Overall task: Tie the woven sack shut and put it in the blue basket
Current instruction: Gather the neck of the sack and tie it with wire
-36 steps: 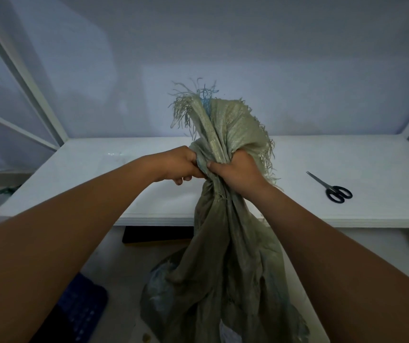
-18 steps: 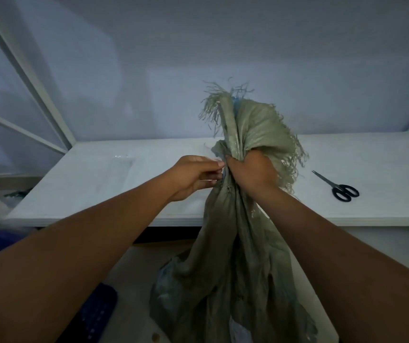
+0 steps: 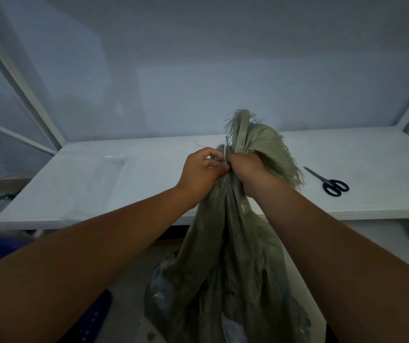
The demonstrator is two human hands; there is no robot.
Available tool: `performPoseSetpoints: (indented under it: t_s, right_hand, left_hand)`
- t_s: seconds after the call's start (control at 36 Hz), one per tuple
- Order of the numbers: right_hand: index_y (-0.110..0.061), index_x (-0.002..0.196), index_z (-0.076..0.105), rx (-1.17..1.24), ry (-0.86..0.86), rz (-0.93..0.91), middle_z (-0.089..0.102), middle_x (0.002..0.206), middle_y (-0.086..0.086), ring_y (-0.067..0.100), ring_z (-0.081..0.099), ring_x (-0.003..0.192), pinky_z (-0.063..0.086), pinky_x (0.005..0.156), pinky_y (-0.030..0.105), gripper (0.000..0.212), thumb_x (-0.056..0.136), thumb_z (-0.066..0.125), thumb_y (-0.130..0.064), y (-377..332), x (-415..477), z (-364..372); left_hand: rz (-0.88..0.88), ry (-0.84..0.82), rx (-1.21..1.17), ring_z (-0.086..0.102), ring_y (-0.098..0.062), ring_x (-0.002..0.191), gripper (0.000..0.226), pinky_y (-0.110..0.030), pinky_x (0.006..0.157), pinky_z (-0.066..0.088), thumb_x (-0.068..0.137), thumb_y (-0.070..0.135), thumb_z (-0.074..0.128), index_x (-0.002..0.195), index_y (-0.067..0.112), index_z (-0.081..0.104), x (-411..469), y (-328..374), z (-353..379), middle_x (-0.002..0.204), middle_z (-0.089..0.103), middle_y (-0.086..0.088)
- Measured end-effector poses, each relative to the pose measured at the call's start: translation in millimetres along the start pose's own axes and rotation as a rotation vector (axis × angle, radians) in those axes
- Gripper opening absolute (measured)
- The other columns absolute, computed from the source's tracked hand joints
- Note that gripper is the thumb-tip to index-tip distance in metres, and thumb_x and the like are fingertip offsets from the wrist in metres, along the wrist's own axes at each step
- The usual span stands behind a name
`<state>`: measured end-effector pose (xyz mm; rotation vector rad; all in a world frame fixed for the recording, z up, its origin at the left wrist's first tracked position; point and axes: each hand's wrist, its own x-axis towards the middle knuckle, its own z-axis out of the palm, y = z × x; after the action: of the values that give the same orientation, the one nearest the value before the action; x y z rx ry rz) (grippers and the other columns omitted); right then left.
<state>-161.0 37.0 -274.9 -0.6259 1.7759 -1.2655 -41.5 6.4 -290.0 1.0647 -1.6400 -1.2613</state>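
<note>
A grey-green woven sack (image 3: pixel 225 263) hangs in front of the white table, its frayed mouth bunched upward. My right hand (image 3: pixel 246 169) is clenched around the gathered neck. My left hand (image 3: pixel 202 173) presses against the neck from the left, its fingers pinching a thin pale tie (image 3: pixel 225 154) there. A dark blue basket (image 3: pixel 92 320) shows partly at the lower left, mostly hidden behind my left forearm.
A white table (image 3: pixel 99 184) runs across the view against a pale wall. Black scissors (image 3: pixel 332 184) lie on its right side. White frame bars rise at the left and right. Floor shows below the table edge.
The view has shifted, so sack and hands sit further right and lower. My left hand has moved tighter against the neck and now pinches a thin tie.
</note>
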Motion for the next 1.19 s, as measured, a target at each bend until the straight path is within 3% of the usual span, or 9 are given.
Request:
performPoseSetpoints:
  t_s: [0.14, 0.28, 0.36, 0.47, 0.61, 0.78, 0.92, 1.06, 1.19]
  right_hand:
    - [-0.017, 0.101, 0.074, -0.013, -0.092, 0.056, 0.077, 0.094, 0.006, 0.028, 0.076, 0.083, 0.063, 0.079, 0.049, 0.042, 0.07, 0.065, -0.045, -3.1, -2.9, 3.0]
    - [-0.012, 0.102, 0.074, -0.129, -0.177, 0.071, 0.078, 0.091, 0.011, 0.03, 0.076, 0.076, 0.063, 0.062, 0.043, 0.031, 0.078, 0.071, -0.032, -4.4, -4.2, 1.9]
    - [-0.008, 0.099, 0.074, -0.127, -0.167, 0.021, 0.078, 0.092, 0.014, 0.032, 0.076, 0.078, 0.064, 0.066, 0.051, 0.027, 0.079, 0.075, -0.026, -3.9, -2.7, 0.3]
    - [-0.012, 0.09, 0.071, -0.12, -0.105, -0.039, 0.075, 0.093, 0.013, 0.032, 0.075, 0.083, 0.064, 0.072, 0.051, 0.017, 0.081, 0.078, -0.025, -0.8, 2.3, 2.2]
    - [-0.016, 0.086, 0.065, -0.131, 0.004, -0.045, 0.072, 0.092, 0.009, 0.03, 0.071, 0.082, 0.062, 0.079, 0.043, 0.02, 0.081, 0.074, -0.034, 4.2, 9.9, 3.9]
    - [-0.006, 0.101, 0.07, -0.213, 0.02, 0.012, 0.071, 0.093, 0.015, 0.031, 0.068, 0.08, 0.049, 0.062, 0.033, 0.024, 0.088, 0.06, -0.022, 8.1, 11.9, 4.8]
    - [-0.007, 0.113, 0.069, -0.212, -0.069, 0.058, 0.071, 0.107, 0.015, 0.03, 0.066, 0.092, 0.048, 0.068, 0.033, 0.031, 0.094, 0.05, -0.022, 2.5, 9.2, 6.1]
    - [-0.011, 0.113, 0.072, -0.119, -0.139, 0.061, 0.073, 0.106, 0.012, 0.025, 0.068, 0.091, 0.053, 0.082, 0.036, 0.036, 0.091, 0.05, -0.03, 3.9, 5.5, 9.7]
    - [-0.014, 0.088, 0.068, 0.033, -0.171, 0.053, 0.065, 0.071, 0.003, 0.018, 0.062, 0.057, 0.053, 0.052, 0.025, 0.021, 0.092, 0.049, -0.022, 3.1, 2.5, 8.7]
  left_hand:
    - [0.03, 0.184, 0.106, 0.072, -0.018, 0.074, 0.013, -0.033, 0.075, 0.06, 0.077, 0.001, 0.072, 0.085, 0.011, 0.073, 4.1, -1.9, 2.2, 0.081, 0.074, -0.007]
    - [-0.078, 0.332, 0.116, 0.07, -0.017, 0.078, 0.012, -0.028, 0.075, 0.058, 0.077, 0.004, 0.075, 0.082, 0.014, 0.075, 13.3, -9.8, -7.6, 0.083, 0.073, -0.002]
    - [-0.155, 0.379, 0.076, 0.07, -0.019, 0.078, 0.011, -0.035, 0.079, 0.06, 0.075, 0.006, 0.078, 0.082, 0.014, 0.075, 20.5, -13.5, -14.9, 0.081, 0.072, 0.001]
    - [-0.124, 0.267, 0.05, 0.073, -0.025, 0.079, 0.012, -0.043, 0.079, 0.061, 0.074, 0.004, 0.075, 0.083, 0.013, 0.073, 19.3, -9.8, -19.9, 0.084, 0.074, -0.008]
    - [0.075, 0.094, 0.138, 0.069, -0.017, 0.083, 0.014, -0.038, 0.082, 0.058, 0.077, 0.004, 0.075, 0.088, 0.011, 0.07, 11.7, -4.7, -11.6, 0.089, 0.072, -0.005]
    - [0.236, 0.001, 0.305, 0.066, -0.008, 0.092, 0.025, -0.022, 0.083, 0.053, 0.08, 0.016, 0.075, 0.104, 0.013, 0.071, -6.4, -10.0, 6.3, 0.099, 0.072, 0.002]
    - [0.167, -0.049, 0.333, 0.062, -0.012, 0.093, 0.031, -0.024, 0.079, 0.049, 0.08, 0.023, 0.077, 0.106, 0.012, 0.064, -6.4, -10.0, 4.2, 0.101, 0.068, 0.0]
    - [0.105, 0.016, 0.356, 0.064, -0.018, 0.091, 0.023, -0.023, 0.073, 0.048, 0.077, 0.017, 0.077, 0.095, 0.01, 0.065, 2.7, -11.0, 3.1, 0.094, 0.068, -0.003]
    - [-0.021, 0.125, 0.304, 0.064, -0.019, 0.086, 0.017, -0.027, 0.078, 0.051, 0.077, 0.008, 0.075, 0.087, 0.016, 0.065, 12.4, -17.1, -3.2, 0.089, 0.067, -0.001]
